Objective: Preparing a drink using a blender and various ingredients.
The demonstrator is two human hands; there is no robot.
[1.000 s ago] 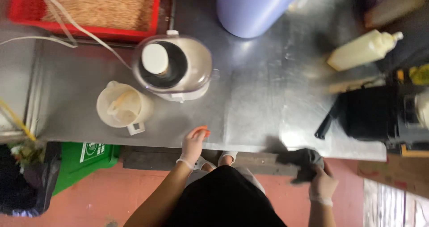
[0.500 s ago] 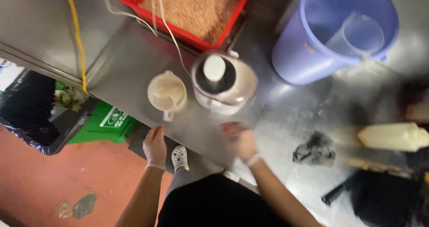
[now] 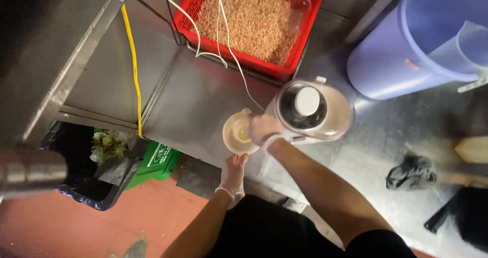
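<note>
A small white plastic jug [image 3: 238,136] with a little yellowish liquid in it stands near the front edge of the steel table [image 3: 203,100], right beside a round electric juicer [image 3: 312,111] with a clear lid. My right hand [image 3: 263,128], gloved, grips the jug's right rim, between the jug and the juicer. Gloved too, my left hand [image 3: 233,175] reaches up from below the table edge, and its fingertips touch the jug's near side.
A red basket [image 3: 305,39] of brown grains with a clear cup [image 3: 299,6] sits behind. A purple bucket [image 3: 401,54] holding a clear measuring jug [image 3: 473,44] stands at the right. A dark rag [image 3: 412,171], white cords, yellow cable [image 3: 133,70], green bin [image 3: 157,161].
My right hand has moved left from the bare table onto the jug's rim. The left hand has come up from beside the table edge to the jug. The view has swung left.
</note>
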